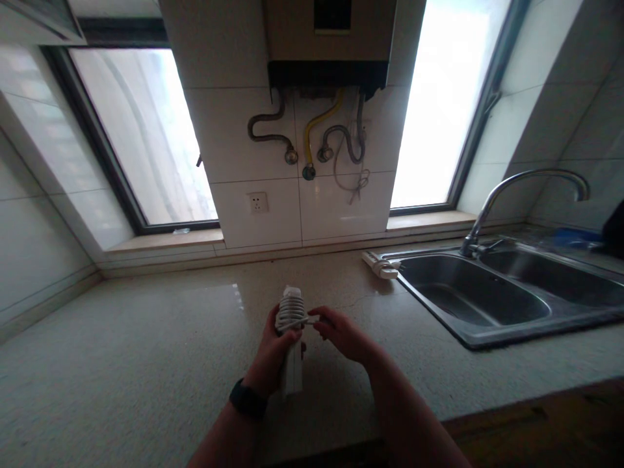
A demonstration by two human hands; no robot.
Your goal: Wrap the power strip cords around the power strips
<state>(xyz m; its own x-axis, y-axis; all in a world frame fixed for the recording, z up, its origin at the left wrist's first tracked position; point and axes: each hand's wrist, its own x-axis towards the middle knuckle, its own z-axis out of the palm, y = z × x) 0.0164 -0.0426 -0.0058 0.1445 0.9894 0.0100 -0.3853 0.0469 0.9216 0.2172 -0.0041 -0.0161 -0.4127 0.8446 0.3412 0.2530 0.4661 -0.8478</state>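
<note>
My left hand (275, 348), with a dark watch on its wrist, is wrapped round a long white power strip (292, 372) above the counter. A white cord (291, 311) is wound in several tight turns round the strip's far end. At the right side of the coil, my right hand (338, 330) is closed on a free length of the cord, fingertips pinched together. The cord's very tip is too small to make out. A second white power strip (381, 265), its cord also wrapped round it, lies by the sink's left rim.
A speckled stone counter (146, 351) runs below two windows. On the right is a double steel sink (468, 338) with a curved tap (531, 174). A water heater (331, 39) with hoses hangs over a wall socket (257, 202).
</note>
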